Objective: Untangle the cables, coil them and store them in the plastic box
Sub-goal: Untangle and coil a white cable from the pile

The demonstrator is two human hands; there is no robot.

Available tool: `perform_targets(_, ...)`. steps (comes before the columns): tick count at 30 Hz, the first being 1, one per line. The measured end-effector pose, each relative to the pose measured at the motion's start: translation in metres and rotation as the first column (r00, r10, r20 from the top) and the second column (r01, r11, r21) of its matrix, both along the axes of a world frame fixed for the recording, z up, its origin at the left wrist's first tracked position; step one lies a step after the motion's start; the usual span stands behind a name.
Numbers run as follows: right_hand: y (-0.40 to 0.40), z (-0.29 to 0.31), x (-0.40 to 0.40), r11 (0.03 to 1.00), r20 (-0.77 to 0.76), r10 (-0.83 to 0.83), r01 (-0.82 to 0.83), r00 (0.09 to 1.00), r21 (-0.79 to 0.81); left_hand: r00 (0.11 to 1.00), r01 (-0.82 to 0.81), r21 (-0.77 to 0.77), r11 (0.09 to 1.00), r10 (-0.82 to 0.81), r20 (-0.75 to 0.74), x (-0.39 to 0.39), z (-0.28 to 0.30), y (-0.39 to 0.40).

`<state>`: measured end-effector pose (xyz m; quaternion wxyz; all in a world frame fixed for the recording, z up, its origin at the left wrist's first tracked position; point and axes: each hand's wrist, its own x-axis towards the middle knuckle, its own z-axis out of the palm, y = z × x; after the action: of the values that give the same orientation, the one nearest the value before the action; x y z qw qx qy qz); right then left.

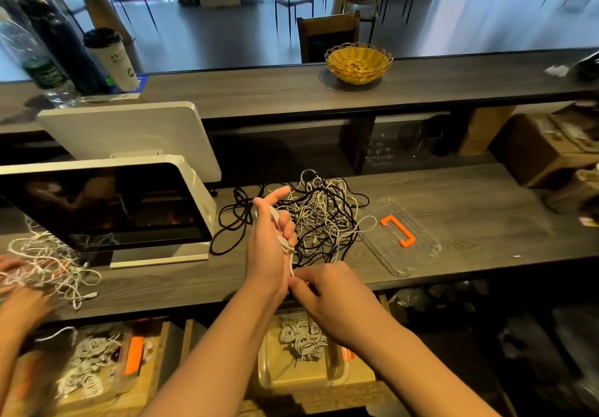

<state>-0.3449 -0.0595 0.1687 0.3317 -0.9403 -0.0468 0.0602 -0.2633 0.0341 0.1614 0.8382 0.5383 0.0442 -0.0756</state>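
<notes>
Grey wood-grain counter, café beyond

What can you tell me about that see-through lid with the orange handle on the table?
The lid looks like clear plastic, a rounded rectangle with a raised rim. A bright orange handle, shaped like a squared C, sits on its middle. It lies flat on the grey wooden table, near the front edge, right of the tangled cable pile. A white cable loop reaches its left edge; whether they touch is unclear. No hand touches it.
</notes>
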Motion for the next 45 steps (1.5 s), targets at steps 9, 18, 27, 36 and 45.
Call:
perform_targets(9, -0.002, 0.018, -0.004, 0.986, 0.027, -0.024, 0.019, 0.999, 0.163, 0.978, 0.147, 0.425, 0.893, -0.195, 0.071, -0.006, -0.002, 0.002)
perform_targets(18, -0.021, 0.027, 0.006, 0.947, 0.077, -0.091, 0.062, 0.993, 0.316, 0.826, 0.561, 0.321, 0.763, -0.492, -0.275, -0.009, 0.009, 0.006)
perform_targets(27, -0.05, 0.025, 0.019, 0.946, 0.309, -0.318, 0.32, 0.896, 0.045, 0.577, 0.796, 0.081, 0.599, -0.714, -0.397, -0.014, 0.018, 0.005)
perform_targets(36, -0.072, 0.024, 0.03, 0.927, 0.342, -0.374, 0.335, 0.862, 0.169, 0.453, 0.867, 0.38, 0.321, -0.825, -0.339, -0.002, 0.022, 0.018)
perform_targets(45, -0.067, 0.004, 0.035, 0.904, 0.206, -0.417, 0.382, 0.885, 0.192, 0.817, 0.575, 0.278, 0.77, -0.558, -0.145, 0.011, 0.012, 0.023)
